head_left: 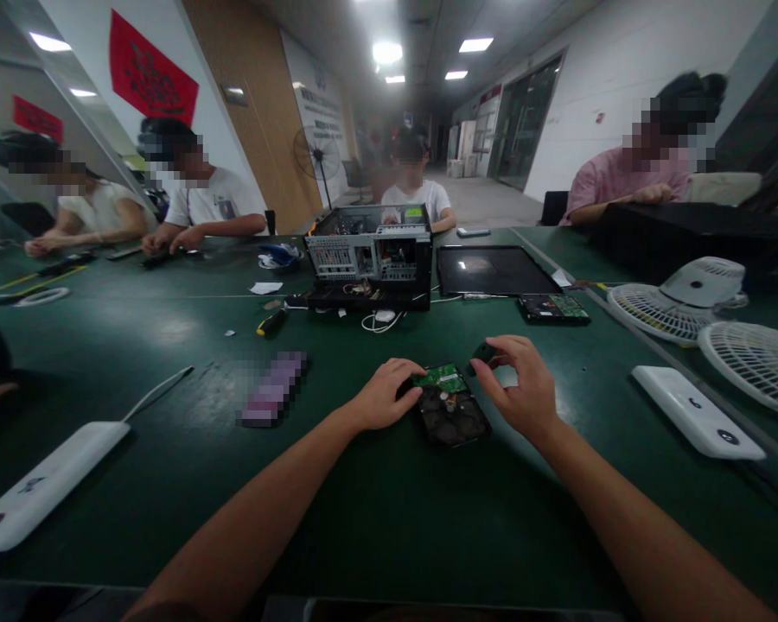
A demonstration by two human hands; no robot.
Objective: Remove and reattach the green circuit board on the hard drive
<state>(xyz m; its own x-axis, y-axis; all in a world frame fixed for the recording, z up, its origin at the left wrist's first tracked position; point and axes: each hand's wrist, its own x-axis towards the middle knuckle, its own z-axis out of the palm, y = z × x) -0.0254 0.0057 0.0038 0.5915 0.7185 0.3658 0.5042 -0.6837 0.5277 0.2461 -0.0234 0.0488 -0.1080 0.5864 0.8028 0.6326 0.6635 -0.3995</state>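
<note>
Looks like board work on the hard drive [452, 416] at lower centre: left hand [381, 397] curled on its left edge, right hand [524, 390] pinching a small dark bit [482, 352] by its top-right corner, next wants a steady grip.

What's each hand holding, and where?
Left hand holds the hard drive at its left edge, by the green circuit board. Right hand pinches a small dark object in its fingertips; what it is cannot be told.
</note>
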